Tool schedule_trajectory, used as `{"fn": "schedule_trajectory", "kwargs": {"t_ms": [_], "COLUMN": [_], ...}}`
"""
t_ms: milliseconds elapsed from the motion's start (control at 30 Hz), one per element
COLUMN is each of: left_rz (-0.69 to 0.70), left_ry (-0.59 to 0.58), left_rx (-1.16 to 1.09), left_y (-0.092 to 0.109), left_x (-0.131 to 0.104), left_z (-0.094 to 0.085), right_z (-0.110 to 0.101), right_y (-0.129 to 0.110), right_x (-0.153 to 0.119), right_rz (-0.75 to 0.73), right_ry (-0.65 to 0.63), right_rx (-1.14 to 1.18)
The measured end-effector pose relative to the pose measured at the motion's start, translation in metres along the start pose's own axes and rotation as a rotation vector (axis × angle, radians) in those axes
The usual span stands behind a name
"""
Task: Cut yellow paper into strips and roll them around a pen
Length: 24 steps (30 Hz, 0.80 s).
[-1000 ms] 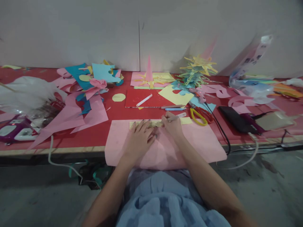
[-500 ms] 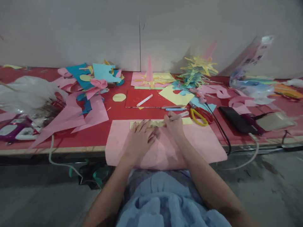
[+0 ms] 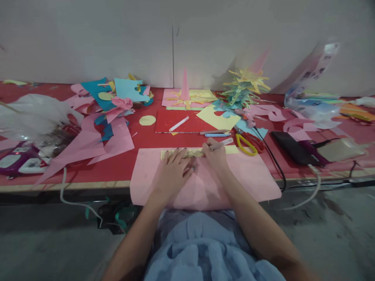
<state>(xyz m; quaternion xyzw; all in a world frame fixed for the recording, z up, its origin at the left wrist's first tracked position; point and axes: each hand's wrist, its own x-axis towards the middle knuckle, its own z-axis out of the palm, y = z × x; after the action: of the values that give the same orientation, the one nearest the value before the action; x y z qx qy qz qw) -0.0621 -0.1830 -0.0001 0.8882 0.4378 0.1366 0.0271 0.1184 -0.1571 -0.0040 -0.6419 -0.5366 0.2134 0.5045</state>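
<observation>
A large pink sheet of paper (image 3: 152,183) lies at the table's front edge and hangs over it. Along its far edge runs a pale yellow paper strip (image 3: 233,149). My left hand (image 3: 175,168) rests flat on the strip and the pink sheet, fingers spread. In my right hand (image 3: 215,156) a white pen (image 3: 227,141) is gripped, slanting up to the right, over the strip. The pen's tip is hidden by my fingers. Just right of that hand lie scissors with yellow and red handles (image 3: 246,145).
Behind the pink sheet are a red board (image 3: 187,125), a white marker (image 3: 179,123) and a blue pen (image 3: 218,135). Paper scraps (image 3: 120,134) and a plastic bag (image 3: 35,117) crowd the left. At right lie a black phone (image 3: 288,147) and cables. A layered paper tree (image 3: 244,89) stands behind.
My right hand and the pen have shifted very slightly left. My left hand stays in place.
</observation>
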Motion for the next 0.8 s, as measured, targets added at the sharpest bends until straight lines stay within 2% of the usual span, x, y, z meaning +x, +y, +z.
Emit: {"fn": "schedule_trajectory", "kwargs": {"t_ms": [300, 433, 500, 667, 800], "left_rz": [-0.001, -0.003, -0.007, -0.008, -0.006], "left_ry": [0.000, 0.016, 0.019, 0.017, 0.022], "left_rx": [-0.025, -0.044, -0.050, -0.071, -0.081], "left_y": [0.000, -0.001, -0.001, 0.000, 0.000], "left_x": [0.001, 0.001, 0.000, 0.001, 0.001], "left_z": [0.002, 0.002, 0.001, -0.002, -0.003], "right_z": [0.000, -0.001, -0.001, -0.001, -0.001], "right_y": [-0.008, -0.011, -0.011, -0.009, -0.009], "right_x": [-0.007, -0.009, -0.008, -0.005, -0.004], "right_rz": [-0.029, -0.013, -0.015, 0.039, 0.034], "right_ry": [0.062, 0.090, 0.045, -0.237, -0.243], "right_rx": [-0.075, 0.034, 0.082, 0.149, 0.120]}}
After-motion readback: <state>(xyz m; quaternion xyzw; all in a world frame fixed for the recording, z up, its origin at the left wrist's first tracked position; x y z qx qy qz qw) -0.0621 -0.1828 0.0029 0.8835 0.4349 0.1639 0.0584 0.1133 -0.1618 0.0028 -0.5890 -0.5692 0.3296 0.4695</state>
